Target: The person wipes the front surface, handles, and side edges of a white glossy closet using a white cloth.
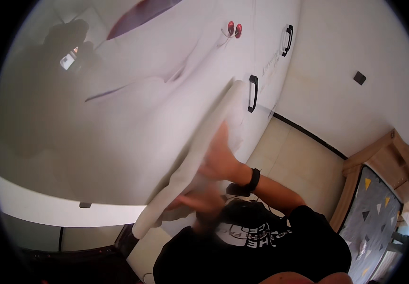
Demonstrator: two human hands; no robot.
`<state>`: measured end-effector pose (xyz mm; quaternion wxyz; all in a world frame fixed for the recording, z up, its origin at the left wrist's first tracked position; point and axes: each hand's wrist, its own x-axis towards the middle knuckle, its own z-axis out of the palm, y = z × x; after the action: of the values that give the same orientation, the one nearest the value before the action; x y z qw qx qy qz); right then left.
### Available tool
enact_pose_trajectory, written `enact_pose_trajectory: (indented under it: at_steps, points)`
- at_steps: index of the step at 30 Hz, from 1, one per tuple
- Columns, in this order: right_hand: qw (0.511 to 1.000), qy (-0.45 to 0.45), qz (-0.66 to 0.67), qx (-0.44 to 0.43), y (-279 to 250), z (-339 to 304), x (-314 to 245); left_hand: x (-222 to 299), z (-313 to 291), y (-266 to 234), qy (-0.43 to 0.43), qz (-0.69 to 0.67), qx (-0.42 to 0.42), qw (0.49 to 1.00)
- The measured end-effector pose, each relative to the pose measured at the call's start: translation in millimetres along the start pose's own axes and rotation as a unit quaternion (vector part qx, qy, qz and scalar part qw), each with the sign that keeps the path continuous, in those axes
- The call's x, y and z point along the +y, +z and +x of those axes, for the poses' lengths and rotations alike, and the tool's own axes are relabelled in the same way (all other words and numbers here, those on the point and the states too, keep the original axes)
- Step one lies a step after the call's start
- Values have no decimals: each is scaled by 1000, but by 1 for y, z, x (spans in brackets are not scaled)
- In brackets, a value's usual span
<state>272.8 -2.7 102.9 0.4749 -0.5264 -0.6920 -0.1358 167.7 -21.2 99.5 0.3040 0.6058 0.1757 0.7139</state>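
Observation:
A long, thick cream-white cloth (pixel 181 174) hangs in folds in front of me, slanting from near a black door handle down to the lower left. My right hand (pixel 219 154), a black watch (pixel 251 182) on its wrist, lies against the cloth's near side with its fingers partly hidden in the folds. Lower down, my left hand (pixel 198 204) is closed at the cloth's lower part, close to my body. Both hands are smeared by motion, so their finger details are hard to make out.
A glossy white cabinet front (pixel 133 128) with printed shapes fills the left and mirrors a dark outline. Black handles (pixel 253 93) stick out from it. To the right are a white wall, a tiled floor (pixel 280 146) and a wooden bed (pixel 379 208) with a grey patterned mattress. Dark furniture (pixel 76 265) stands lower left.

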Motion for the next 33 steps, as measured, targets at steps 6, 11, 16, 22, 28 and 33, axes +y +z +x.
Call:
enact_pose_trajectory:
  at_steps: [6,11,16,22,28,33]
  points:
    - [998,-57,-11,24,9,-10,3,-4,-23,-20,76,114,-32,990]
    - [995,-74,-22,66,-8,5,21,-23,-39,-16,78,243,-111,960]
    - [998,-58,-12,23,17,-32,38,-31,-49,-22,26,358,-185,915]
    - [987,-44,10,-154,54,-117,60,-70,-133,-49,-92,450,-232,857]
    - [865,124,58,-483,50,-118,45,-82,-156,-57,-49,497,-193,845]
    - [949,-37,-131,-285,54,-136,88,-105,-160,-38,-110,506,-217,828]
